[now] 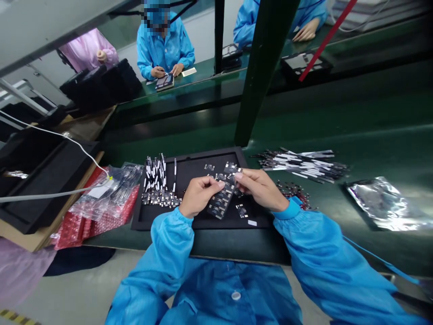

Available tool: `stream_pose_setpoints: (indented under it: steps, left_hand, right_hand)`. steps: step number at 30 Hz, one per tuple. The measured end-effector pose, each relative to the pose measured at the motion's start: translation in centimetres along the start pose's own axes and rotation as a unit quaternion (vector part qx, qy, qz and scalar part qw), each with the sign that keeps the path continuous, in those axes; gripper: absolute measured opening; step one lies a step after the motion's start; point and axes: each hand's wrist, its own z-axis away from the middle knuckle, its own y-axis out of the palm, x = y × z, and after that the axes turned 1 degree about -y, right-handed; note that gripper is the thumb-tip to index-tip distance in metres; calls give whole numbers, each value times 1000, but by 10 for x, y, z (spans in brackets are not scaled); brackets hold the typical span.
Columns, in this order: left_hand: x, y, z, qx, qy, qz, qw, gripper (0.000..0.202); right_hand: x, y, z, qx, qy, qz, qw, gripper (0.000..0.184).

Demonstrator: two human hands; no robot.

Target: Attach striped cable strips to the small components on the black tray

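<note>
Between my two hands is a black circuit board panel (219, 201) made up of several small boards. My left hand (200, 194) pinches its left edge between thumb and fingers. At the upper right, my right hand (259, 186) grips a small circuit board (232, 167) at the panel's corner; whether that piece is still joined I cannot tell. Below them lies a black foam tray (189, 174). Loose in it are a single small board (241, 211) and a white label-like piece (252, 223). Boards with black-and-white strips (157, 180) are heaped at the tray's left.
Right of the tray lie a bundle of black-and-white strips (301, 163), a pile of small dark-red parts (296, 192) and a silver bag (382, 201). Clear and red bubble bags (101, 198) are at left. A green post (260, 67) rises ahead; co-workers sit beyond.
</note>
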Motion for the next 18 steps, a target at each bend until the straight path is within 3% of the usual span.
stream_pose_setpoints:
  steps: [3,6,9,11,15,18]
  left_hand:
    - [5,3,-3,-7,-11,13,1000,40]
    - [6,7,-2,-78,95,-109,986,35]
    - [2,14,0,-156,269,-288,906,21]
    - [0,18,0,-173,331,-344,861,14]
    - [-4,23,-2,-181,331,-353,856,14]
    - [-3,28,-2,-131,322,-425,836,21]
  right_hand:
    - [3,4,1,0,-12,50,999,46]
    - [3,8,0,-47,-14,94,994,47]
    - [1,11,-1,-101,-15,127,987,48]
    - [1,12,-1,-119,-17,133,984,48]
    - [4,13,0,-160,-16,153,975,47]
    - [4,14,0,-178,-14,165,970,47]
